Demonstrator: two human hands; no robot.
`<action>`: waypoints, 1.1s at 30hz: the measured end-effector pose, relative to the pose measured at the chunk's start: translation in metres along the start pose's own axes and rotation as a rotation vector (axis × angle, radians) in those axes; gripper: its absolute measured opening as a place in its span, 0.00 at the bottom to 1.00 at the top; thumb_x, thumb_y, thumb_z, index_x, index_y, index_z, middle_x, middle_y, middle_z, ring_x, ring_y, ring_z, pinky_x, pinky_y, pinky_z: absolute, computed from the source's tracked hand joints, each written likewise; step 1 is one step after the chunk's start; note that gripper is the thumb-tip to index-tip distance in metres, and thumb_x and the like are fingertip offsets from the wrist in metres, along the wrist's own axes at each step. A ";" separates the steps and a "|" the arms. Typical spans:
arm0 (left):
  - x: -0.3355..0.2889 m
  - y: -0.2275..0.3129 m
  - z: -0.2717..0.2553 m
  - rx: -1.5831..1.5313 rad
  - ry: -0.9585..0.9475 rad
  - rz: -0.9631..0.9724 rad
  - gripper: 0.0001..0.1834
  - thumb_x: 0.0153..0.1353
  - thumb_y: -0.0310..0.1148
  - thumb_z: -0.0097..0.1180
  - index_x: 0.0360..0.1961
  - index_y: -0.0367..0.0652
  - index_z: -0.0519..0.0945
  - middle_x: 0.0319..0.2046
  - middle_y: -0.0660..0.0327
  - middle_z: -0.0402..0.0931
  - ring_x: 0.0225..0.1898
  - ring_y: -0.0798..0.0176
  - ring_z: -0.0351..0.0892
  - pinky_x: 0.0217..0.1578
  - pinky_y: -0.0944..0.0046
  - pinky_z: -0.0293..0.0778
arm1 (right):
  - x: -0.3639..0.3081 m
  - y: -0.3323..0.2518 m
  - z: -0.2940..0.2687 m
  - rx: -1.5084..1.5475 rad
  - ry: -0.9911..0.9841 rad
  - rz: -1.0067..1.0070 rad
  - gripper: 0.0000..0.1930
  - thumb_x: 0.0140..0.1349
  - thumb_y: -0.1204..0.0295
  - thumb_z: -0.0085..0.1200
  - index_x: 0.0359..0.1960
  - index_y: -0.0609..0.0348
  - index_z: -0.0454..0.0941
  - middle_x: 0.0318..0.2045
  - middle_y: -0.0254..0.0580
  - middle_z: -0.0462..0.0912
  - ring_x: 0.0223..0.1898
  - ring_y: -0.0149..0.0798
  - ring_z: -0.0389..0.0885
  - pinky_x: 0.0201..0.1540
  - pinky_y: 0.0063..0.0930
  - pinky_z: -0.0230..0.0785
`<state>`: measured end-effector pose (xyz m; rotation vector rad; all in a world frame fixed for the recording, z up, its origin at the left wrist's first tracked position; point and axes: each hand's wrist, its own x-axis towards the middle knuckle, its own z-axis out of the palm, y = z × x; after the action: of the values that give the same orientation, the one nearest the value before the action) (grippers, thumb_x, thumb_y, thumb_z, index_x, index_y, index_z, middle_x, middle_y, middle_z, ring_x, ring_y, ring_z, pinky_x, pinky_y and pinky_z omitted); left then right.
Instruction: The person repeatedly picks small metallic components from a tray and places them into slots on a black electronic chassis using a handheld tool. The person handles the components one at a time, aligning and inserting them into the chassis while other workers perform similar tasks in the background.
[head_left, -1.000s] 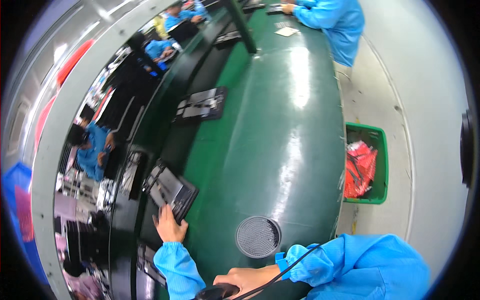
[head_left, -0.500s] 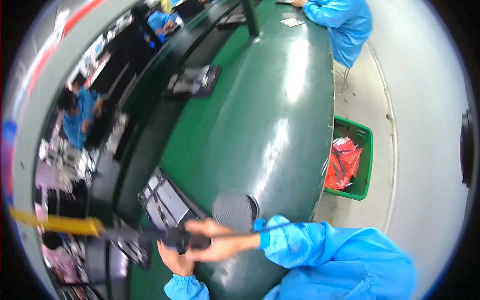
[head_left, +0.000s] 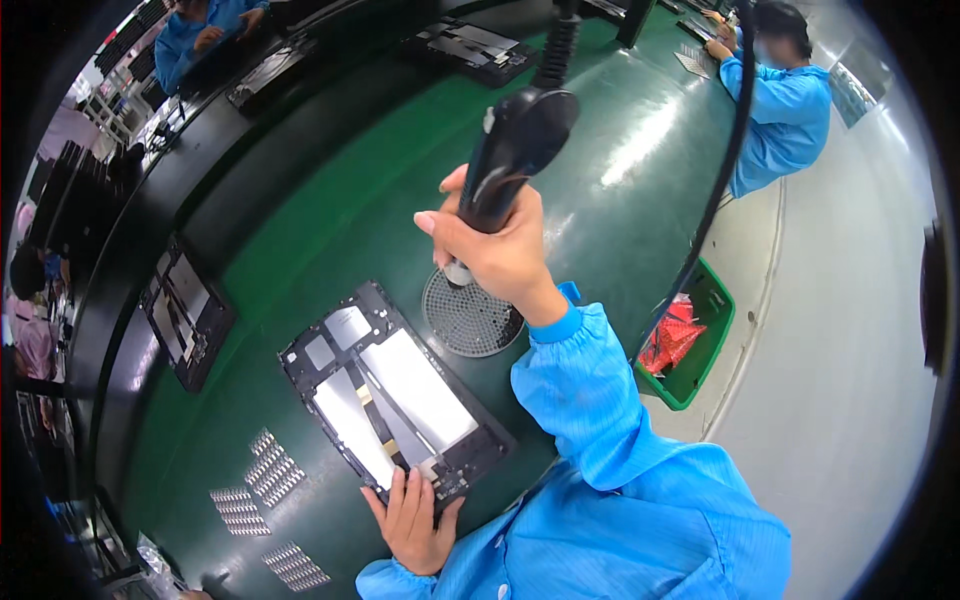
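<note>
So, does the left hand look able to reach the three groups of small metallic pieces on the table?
Probably yes: the left hand rests on the lower end of the flat device, and nothing visible stands between that hand and the nearest group.

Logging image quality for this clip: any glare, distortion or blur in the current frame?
Head view: glare streaks the green workbench beyond the right hand; fisheye distortion bends edges toward the black rim; the open tablet touched by the left hand looks fairly sharp.
</note>
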<state>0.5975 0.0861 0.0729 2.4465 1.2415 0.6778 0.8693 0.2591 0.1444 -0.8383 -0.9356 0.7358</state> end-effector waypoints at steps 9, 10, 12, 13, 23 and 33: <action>0.023 0.023 0.020 -0.088 0.209 0.004 0.10 0.43 0.20 0.61 0.30 0.34 0.80 0.36 0.53 0.80 0.46 0.53 0.79 0.56 0.43 0.58 | -0.007 0.013 0.011 -0.108 -0.064 0.023 0.15 0.49 0.82 0.60 0.37 0.62 0.69 0.17 0.31 0.74 0.16 0.22 0.71 0.18 0.18 0.63; 0.023 0.020 0.019 -0.092 0.202 0.013 0.09 0.43 0.20 0.61 0.30 0.34 0.80 0.35 0.53 0.80 0.45 0.54 0.79 0.56 0.43 0.59 | -0.006 0.014 0.010 -0.110 -0.064 0.024 0.15 0.49 0.82 0.60 0.37 0.62 0.69 0.17 0.31 0.74 0.16 0.22 0.71 0.18 0.18 0.63; 0.023 0.018 0.016 -0.146 0.221 0.014 0.07 0.45 0.18 0.59 0.29 0.34 0.80 0.34 0.53 0.81 0.44 0.54 0.80 0.55 0.43 0.60 | -0.007 0.014 0.010 -0.110 -0.064 0.027 0.15 0.49 0.82 0.60 0.37 0.62 0.69 0.17 0.31 0.74 0.16 0.22 0.71 0.18 0.18 0.63; 0.023 0.016 0.015 -0.173 0.228 0.017 0.07 0.46 0.17 0.58 0.29 0.34 0.79 0.33 0.53 0.81 0.43 0.54 0.80 0.54 0.44 0.60 | -0.007 0.015 0.010 -0.108 -0.063 0.029 0.15 0.49 0.82 0.60 0.38 0.62 0.69 0.17 0.32 0.74 0.16 0.22 0.71 0.18 0.18 0.63; 0.029 0.022 0.000 -0.257 0.151 -0.057 0.09 0.50 0.15 0.50 0.33 0.32 0.77 0.32 0.49 0.80 0.40 0.50 0.81 0.54 0.42 0.61 | -0.007 0.019 0.008 -0.135 -0.105 0.038 0.14 0.49 0.82 0.60 0.34 0.59 0.68 0.17 0.30 0.74 0.16 0.22 0.71 0.18 0.17 0.63; 0.038 -0.018 -0.028 -0.197 0.458 -0.288 0.08 0.52 0.20 0.55 0.35 0.35 0.80 0.28 0.56 0.71 0.29 0.61 0.72 0.30 0.67 0.69 | -0.013 0.006 0.015 -0.156 -0.049 -0.002 0.15 0.49 0.82 0.61 0.38 0.64 0.71 0.17 0.30 0.75 0.16 0.23 0.72 0.18 0.17 0.63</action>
<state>0.5894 0.1292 0.0975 1.9587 1.5628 1.2511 0.8498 0.2553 0.1393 -0.9592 -1.0474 0.6905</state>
